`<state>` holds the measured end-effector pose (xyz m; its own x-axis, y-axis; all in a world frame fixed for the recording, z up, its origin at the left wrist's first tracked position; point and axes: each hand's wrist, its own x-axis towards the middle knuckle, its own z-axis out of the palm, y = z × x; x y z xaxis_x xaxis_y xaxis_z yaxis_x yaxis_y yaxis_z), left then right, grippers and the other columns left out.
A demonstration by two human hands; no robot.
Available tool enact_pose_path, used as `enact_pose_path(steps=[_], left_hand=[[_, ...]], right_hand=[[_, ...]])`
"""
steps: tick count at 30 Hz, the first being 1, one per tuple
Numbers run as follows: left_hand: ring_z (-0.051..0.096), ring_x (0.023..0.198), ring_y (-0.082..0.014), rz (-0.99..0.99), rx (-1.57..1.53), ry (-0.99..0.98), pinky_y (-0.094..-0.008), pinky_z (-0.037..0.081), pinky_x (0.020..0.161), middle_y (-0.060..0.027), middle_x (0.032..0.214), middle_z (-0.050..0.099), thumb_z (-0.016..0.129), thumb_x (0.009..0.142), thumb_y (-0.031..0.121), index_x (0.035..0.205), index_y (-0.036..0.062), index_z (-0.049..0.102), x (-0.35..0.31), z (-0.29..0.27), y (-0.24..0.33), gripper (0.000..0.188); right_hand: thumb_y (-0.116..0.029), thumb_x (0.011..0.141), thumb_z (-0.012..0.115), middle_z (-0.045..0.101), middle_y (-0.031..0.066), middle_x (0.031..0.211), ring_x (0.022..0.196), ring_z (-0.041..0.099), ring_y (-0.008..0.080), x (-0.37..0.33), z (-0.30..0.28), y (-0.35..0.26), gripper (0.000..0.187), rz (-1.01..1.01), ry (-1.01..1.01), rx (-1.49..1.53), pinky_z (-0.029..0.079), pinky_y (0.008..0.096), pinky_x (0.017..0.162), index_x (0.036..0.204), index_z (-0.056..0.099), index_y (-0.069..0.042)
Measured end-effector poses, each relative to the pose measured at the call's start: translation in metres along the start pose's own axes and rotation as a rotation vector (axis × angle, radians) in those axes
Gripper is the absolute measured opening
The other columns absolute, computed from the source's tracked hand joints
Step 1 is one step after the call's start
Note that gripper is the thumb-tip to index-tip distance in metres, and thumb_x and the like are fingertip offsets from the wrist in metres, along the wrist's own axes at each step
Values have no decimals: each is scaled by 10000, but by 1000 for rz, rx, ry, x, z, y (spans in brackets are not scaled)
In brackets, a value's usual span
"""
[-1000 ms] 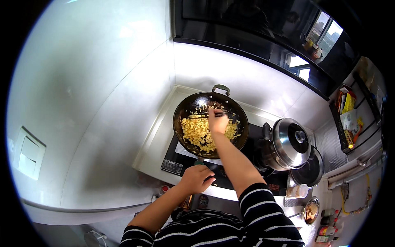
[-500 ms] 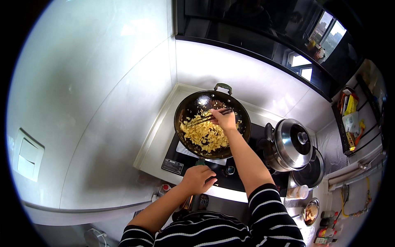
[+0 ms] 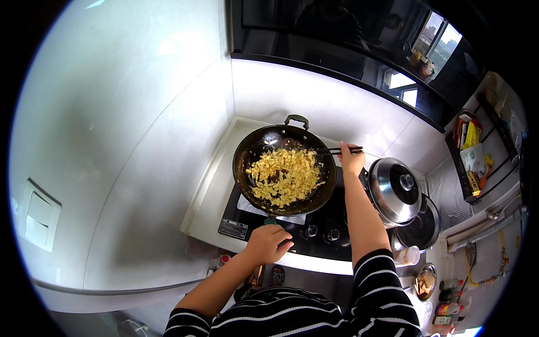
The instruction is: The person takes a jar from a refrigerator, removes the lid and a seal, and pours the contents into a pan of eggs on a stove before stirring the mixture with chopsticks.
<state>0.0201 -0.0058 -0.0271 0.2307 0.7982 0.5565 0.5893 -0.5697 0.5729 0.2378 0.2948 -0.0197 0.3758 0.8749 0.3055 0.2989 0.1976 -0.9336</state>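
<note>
A dark wok (image 3: 241, 180) stands on the black cooktop (image 3: 323, 222), holding a heap of small yellow, scrambled-egg-like pieces (image 3: 287, 175). My left hand (image 3: 268, 242) is closed round the wok's near handle (image 3: 270, 220); its fingers mostly hide the grip. Past the wok's right rim, my right hand (image 3: 352, 162) is shut on dark chopsticks (image 3: 337, 150). Their tips point left over the wok, at the far right edge of the food. A green-covered loop handle (image 3: 296, 120) sticks up from the wok's far side.
A lidded steel pot (image 3: 396, 191) stands right of my right forearm, with a dark pan (image 3: 422, 227) beside it. Nearer are a clear jar (image 3: 408, 256), a bowl (image 3: 426, 281) and several bottles (image 3: 449, 297). Tiled wall rises on the left; a dark cabinet (image 3: 337, 56) hangs at the back.
My right hand has moved right with the chopsticks, from over the food to beyond the wok's rim. The yellow pieces lie spread farther right. My left hand stays at the near handle.
</note>
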Motion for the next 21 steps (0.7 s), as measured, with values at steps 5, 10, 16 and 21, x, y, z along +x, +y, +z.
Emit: enact_pose_path(steps=[5, 10, 16, 21], left_hand=[[620, 675, -267, 18, -18, 1, -366, 490, 576, -53, 744, 611, 754, 748, 190, 831, 93, 662, 3, 1, 2, 158], [628, 690, -273, 27, -12, 32, -370, 503, 595, -61, 764, 620, 758, 741, 180, 831, 89, 665, -1, -2, 1, 158], [629, 687, -269, 9, -11, 21, -363, 497, 582, -61, 776, 642, 768, 743, 164, 837, 91, 682, -1, 0, 0, 147], [626, 678, -267, 27, -38, 46, -357, 491, 574, -59, 765, 637, 764, 749, 173, 836, 95, 682, 1, -1, 3, 143]], right_hand=[[-240, 754, 814, 690, 53, 680, 593, 645, 144, -59, 60, 29, 222, 135, 2, 130, 511, 312, 575, 744, 718, -40], [-181, 796, 792, 690, 34, 718, 606, 634, 106, -126, 94, -36, 178, 323, -455, 310, 512, 272, 561, 802, 726, -16], [-186, 804, 777, 685, 40, 683, 558, 645, 120, -132, 69, -51, 157, 263, -529, 235, 510, 268, 520, 799, 739, -34], [-227, 790, 784, 690, 67, 663, 549, 659, 140, -45, 12, -8, 197, 91, -199, -39, 522, 285, 522, 814, 746, -35]])
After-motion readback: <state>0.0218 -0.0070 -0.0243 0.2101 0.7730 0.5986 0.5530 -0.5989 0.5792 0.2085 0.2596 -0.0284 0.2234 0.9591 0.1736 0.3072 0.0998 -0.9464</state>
